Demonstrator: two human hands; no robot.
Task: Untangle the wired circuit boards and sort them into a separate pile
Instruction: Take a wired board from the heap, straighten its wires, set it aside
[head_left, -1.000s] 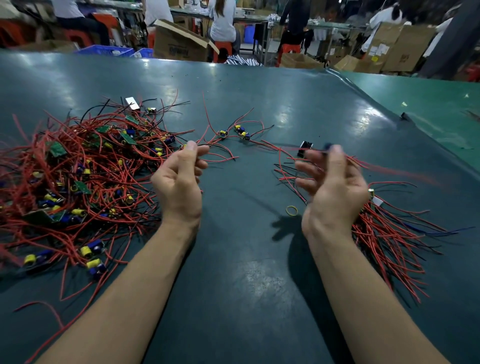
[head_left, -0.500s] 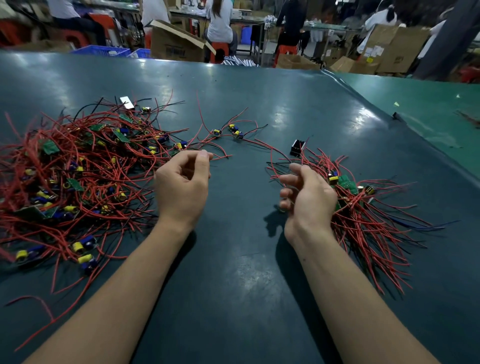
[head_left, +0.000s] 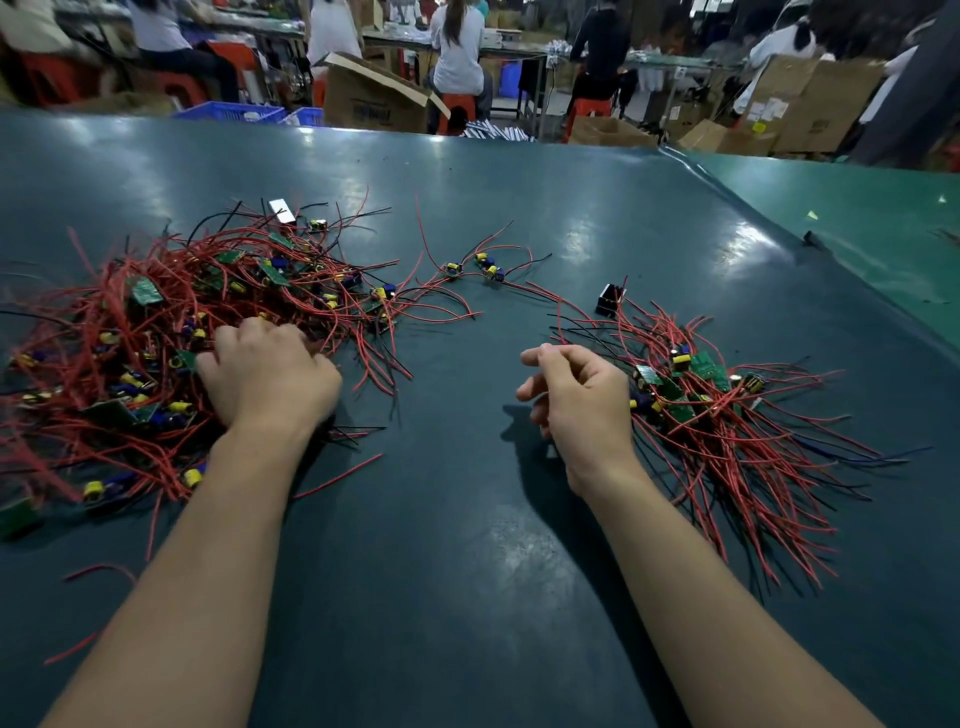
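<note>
- The left hand (head_left: 270, 376) lies palm down on the near edge of the tangled pile (head_left: 171, 338) of red-wired circuit boards at the left of the dark tabletop (head_left: 467, 545). Its fingers reach into the wires, but whether they pinch one or only press cannot be told.
- The right hand (head_left: 576, 400) hovers just left of the sorted pile (head_left: 727, 415), fingers loosely curled and holding nothing.
- The sorted pile lies at the right, its wires fanned mostly one way; the two piles sit well apart.
- A few loose boards (head_left: 475, 266) with wires trail between the piles at the far side, and a small black component (head_left: 609, 300) sits by the sorted pile's far edge.
- The step in hand looks like picking the next board out of the tangle. Much of the tangle remains, so the task seems far from finished.
- The next move likely calls for pinching one board and drawing it free slowly, so its wires slip out without dragging neighbours along.
</note>
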